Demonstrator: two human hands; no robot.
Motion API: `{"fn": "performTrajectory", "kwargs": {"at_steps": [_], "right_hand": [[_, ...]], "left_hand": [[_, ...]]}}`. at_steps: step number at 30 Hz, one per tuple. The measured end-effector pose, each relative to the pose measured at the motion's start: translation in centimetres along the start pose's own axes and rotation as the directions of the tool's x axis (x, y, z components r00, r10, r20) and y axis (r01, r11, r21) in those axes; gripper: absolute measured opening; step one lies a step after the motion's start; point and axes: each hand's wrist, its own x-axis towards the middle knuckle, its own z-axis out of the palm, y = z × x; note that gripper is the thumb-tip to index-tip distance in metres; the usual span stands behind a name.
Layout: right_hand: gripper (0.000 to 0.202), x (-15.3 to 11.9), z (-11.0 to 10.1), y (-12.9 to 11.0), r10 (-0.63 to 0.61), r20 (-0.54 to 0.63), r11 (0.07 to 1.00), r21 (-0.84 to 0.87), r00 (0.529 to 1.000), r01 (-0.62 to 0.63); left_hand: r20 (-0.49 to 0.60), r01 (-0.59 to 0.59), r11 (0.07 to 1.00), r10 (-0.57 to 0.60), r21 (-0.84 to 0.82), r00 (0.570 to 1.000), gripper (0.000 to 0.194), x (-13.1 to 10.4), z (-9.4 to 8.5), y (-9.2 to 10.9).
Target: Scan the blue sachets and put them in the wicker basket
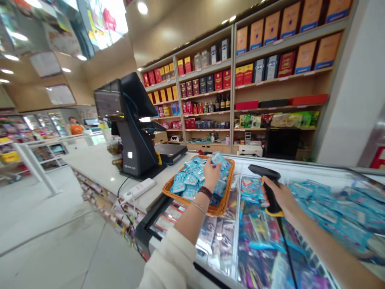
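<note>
Hands: a blue packet [219, 159] is pinched by the left hand [211, 173] over the wicker basket [222, 202]; the barcode scanner [268, 185] is gripped by the right hand [281, 196] and is best aimed squarely at the packet's code.

I saw a woven wicker basket [224, 204], glossy glass counter [303, 170], matt black, probably plastic scanner [264, 171], and shiny foil-like packets [192, 178].

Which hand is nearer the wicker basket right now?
Left. The left hand is over the wicker basket, holding a blue packet; the right hand grips the barcode scanner off to its right.
</note>
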Motion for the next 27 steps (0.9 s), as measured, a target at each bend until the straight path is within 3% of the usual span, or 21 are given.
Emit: {"fn": "performTrajectory", "kwargs": {"at_steps": [4,7,9,11,14,17,20,23,27], "right_hand": [[0.042,-0.1,3.4,0.1,0.024,0.036,0.999,0.038,0.999,-0.026],[0.042,-0.8,3.8,0.1,-0.010,0.045,1.000,0.028,0.999,0.009],[0.041,-1.3,2.8,0.0,-0.019,0.041,1.000,0.006,0.999,0.018],[0.039,-1.6,0.9,-0.4,-0.020,0.020,1.000,-0.008,1.000,0.020],[0.035,-2.2,-3.2,-1.1,-0.040,-0.079,0.999,-0.009,0.996,0.040],[0.034,-2.7,-7.6,-1.8,-0.049,-0.193,0.999,0.009,0.980,0.052],[0.035,-3.0,-11.2,-1.9,-0.045,-0.272,0.998,0.032,0.961,0.056],[0.039,-2.9,-13.0,-1.3,-0.037,-0.354,0.997,0.046,0.934,0.057],[0.038,-2.4,-13.2,-0.2,0.000,-0.363,0.999,0.046,0.932,0.018]], "left_hand": [[-0.107,0.070,0.995,-0.063,0.064,0.992,0.057,0.5,-3.8,-1.2],[-0.097,-0.042,0.976,0.064,0.212,0.993,0.071,-1.1,-4.5,-1.3],[-0.012,-0.162,0.952,0.171,0.261,0.985,0.068,-2.8,-3.8,-0.9],[0.112,-0.281,0.929,0.261,0.240,0.959,0.060,-4.8,-2.0,-0.3],[0.306,-0.386,0.913,0.333,0.130,0.892,0.049,-7.9,2.0,0.3],[0.466,-0.364,0.929,0.296,0.061,0.834,0.046,-11.0,6.8,0.5],[0.573,-0.267,0.959,0.169,0.091,0.802,0.058,-14.0,11.2,0.4],[0.574,-0.180,0.961,0.028,0.210,0.819,0.079,-16.2,14.3,0.8],[0.490,-0.143,0.944,-0.022,0.297,0.872,0.090,-16.8,16.5,1.5]]}}
